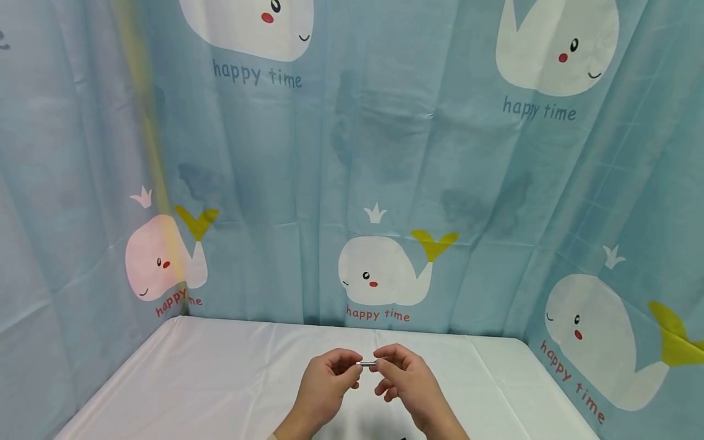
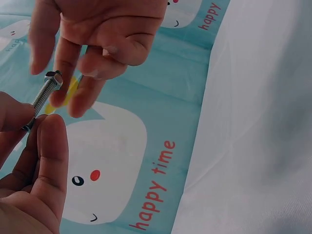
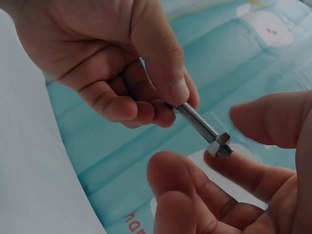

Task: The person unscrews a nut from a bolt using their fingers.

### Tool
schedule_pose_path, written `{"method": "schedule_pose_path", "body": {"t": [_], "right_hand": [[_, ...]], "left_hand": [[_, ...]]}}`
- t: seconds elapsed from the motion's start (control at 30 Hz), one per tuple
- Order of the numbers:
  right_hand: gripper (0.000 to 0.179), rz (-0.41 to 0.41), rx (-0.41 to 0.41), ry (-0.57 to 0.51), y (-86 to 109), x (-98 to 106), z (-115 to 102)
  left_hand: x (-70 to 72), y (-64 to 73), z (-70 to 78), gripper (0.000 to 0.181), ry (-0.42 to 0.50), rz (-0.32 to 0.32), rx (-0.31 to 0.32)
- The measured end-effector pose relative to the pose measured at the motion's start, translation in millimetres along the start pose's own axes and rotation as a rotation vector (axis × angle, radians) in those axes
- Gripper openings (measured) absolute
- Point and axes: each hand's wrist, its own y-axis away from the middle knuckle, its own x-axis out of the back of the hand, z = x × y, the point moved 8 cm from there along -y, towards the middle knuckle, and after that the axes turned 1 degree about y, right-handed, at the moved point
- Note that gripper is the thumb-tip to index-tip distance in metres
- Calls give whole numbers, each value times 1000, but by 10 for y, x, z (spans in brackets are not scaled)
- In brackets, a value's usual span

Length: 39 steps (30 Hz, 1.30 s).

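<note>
A silvery threaded bolt lies between the two hands, with a hex nut on the thread near its free end. My left hand pinches the bolt by its other end between thumb and fingertips, hiding most of the head. Beside the nut is my right hand, its thumb spread away from the metal and one fingertip right at the nut's underside. In the left wrist view the nut shows between the right hand's parted thumb and fingers.
A white-covered table spreads below both hands. Blue curtains printed with whales hang behind it and along both sides. A small dark object just shows at the bottom edge of the head view.
</note>
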Motion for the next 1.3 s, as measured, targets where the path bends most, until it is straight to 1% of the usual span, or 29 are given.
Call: {"method": "schedule_pose_path", "body": {"t": [0.13, 0.27, 0.37, 0.53, 0.7, 0.77, 0.97, 1.1, 1.17, 1.3], "right_hand": [[32, 5, -16, 31, 4, 3, 11], [23, 17, 6, 46, 7, 17, -11], [25, 13, 8, 40, 6, 15, -16], [29, 7, -16, 41, -3, 6, 4], [21, 17, 15, 44, -7, 20, -10], [23, 14, 21, 38, -8, 21, -9], [30, 0, -19, 45, -2, 3, 23], [24, 11, -2, 49, 8, 12, -4], [25, 0, 9, 39, 14, 5, -16], [32, -33, -3, 37, 11, -19, -3]], "left_hand": [[-2, 1, 3, 11, -10, 0, 0], [-5, 6, 0, 12, -11, -4, 2], [-4, 6, -8, 13, -8, -3, 3], [-3, 3, -16, 11, -10, 0, 3], [-3, -3, -18, 11, -11, -2, 9], [-1, -3, -15, 12, -9, -3, 10], [-4, 3, -2, 10, -10, -4, 4], [-12, 3, 2, 9, -7, -7, -3], [-11, 3, 3, 9, -9, -7, -2], [-7, 4, 7, 11, -24, -2, 0]]}}
